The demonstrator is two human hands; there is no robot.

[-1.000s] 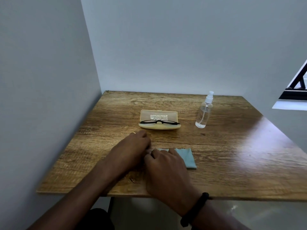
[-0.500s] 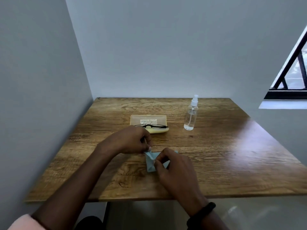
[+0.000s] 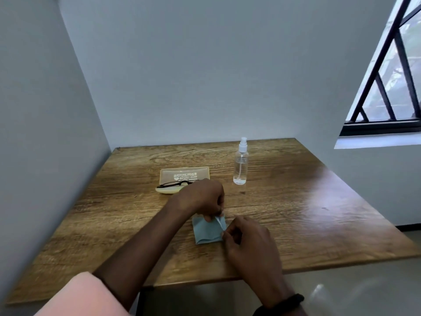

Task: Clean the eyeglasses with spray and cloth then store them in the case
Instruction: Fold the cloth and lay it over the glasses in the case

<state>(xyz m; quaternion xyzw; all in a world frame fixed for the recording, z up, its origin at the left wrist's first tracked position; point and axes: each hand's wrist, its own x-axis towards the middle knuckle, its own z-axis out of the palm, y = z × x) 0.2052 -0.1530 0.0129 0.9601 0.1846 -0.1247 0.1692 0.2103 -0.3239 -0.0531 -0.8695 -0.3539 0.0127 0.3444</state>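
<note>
Wooden bench (image 3: 296, 213) bearing open case (image 3: 184, 176) with eyeglasses (image 3: 175, 184) across its front and, just right, upright spray bottle (image 3: 240, 165); nearer, left hand (image 3: 202, 197) and right hand (image 3: 248, 240) each pinching an edge of pale blue cloth (image 3: 206, 231).

Cloth (image 3: 206, 232): pale blue, partly folded, near centre of the table.
Eyeglasses (image 3: 175, 184): black-framed, lying across the open case.
Case (image 3: 182, 175): yellowish, open, far left of the cloth.
Spray bottle (image 3: 240, 164): clear, upright, right of the case.
</note>
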